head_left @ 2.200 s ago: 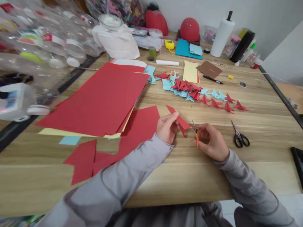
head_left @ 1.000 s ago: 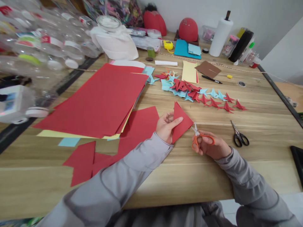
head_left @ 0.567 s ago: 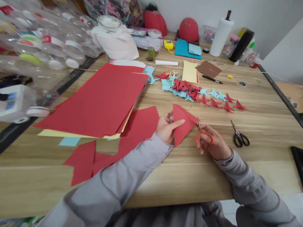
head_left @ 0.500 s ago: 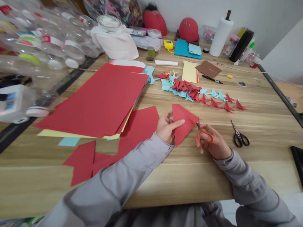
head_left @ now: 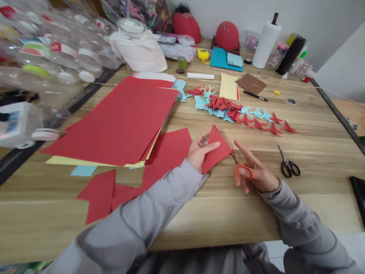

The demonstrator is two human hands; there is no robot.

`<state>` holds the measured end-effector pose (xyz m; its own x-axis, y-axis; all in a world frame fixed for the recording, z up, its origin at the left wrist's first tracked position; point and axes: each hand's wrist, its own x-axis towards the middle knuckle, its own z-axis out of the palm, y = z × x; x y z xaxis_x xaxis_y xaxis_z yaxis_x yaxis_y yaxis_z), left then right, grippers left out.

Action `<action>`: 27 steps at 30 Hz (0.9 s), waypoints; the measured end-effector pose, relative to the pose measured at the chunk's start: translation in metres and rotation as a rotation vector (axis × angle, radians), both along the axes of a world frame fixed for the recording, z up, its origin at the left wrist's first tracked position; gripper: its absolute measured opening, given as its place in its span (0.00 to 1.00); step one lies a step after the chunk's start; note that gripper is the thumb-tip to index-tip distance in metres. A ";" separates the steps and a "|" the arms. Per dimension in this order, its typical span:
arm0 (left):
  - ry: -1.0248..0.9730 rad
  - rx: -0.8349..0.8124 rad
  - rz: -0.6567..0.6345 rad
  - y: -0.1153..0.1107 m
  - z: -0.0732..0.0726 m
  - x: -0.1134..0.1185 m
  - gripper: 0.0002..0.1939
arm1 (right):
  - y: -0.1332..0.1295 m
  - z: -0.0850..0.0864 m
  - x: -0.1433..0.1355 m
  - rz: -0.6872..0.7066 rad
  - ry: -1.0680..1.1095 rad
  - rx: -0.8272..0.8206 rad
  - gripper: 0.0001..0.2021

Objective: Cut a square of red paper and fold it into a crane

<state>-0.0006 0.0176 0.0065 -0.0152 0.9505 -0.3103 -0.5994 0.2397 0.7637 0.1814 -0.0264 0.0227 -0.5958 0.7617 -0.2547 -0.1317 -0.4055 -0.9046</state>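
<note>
Folded red paper [head_left: 217, 154] is pinched in my left hand [head_left: 200, 151], the thumb lying across its face. Its shape is a triangle with one corner pointing up and one toward the scissors. My right hand [head_left: 258, 173] has its fingers through the handles of the orange scissors [head_left: 238, 169], with the index finger stretched out. The scissor blades meet the paper's right corner. Beyond the hands lie red and light blue folded paper cranes [head_left: 259, 124]. Black-handled scissors [head_left: 289, 166] rest on the wooden table to the right.
Large red sheets [head_left: 122, 121] are stacked at the left, with red pieces [head_left: 101, 194] in front. Plastic bottles [head_left: 62, 53] crowd the far left. A black pen [head_left: 256, 96], brown paper [head_left: 251, 83] and a yellow sheet [head_left: 229, 86] lie farther back.
The red paper has turned, and its upper flap no longer shows spread. The orange scissors have shifted left and slightly down, and my right index finger has straightened.
</note>
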 end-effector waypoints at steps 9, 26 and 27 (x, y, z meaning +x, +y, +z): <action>0.047 0.007 -0.075 -0.004 0.005 0.003 0.24 | -0.003 -0.008 -0.002 -0.022 0.098 -0.017 0.40; -0.154 0.027 -0.298 -0.014 0.005 0.005 0.19 | -0.005 -0.004 -0.006 0.026 0.215 -0.204 0.42; -0.133 0.051 -0.263 -0.014 0.003 0.007 0.19 | -0.004 -0.005 -0.006 0.020 0.203 -0.207 0.42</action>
<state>0.0061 0.0035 0.0099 0.2714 0.9309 -0.2446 -0.6172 0.3633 0.6979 0.1753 -0.0309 0.0181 -0.6648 0.6936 -0.2774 -0.2913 -0.5827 -0.7586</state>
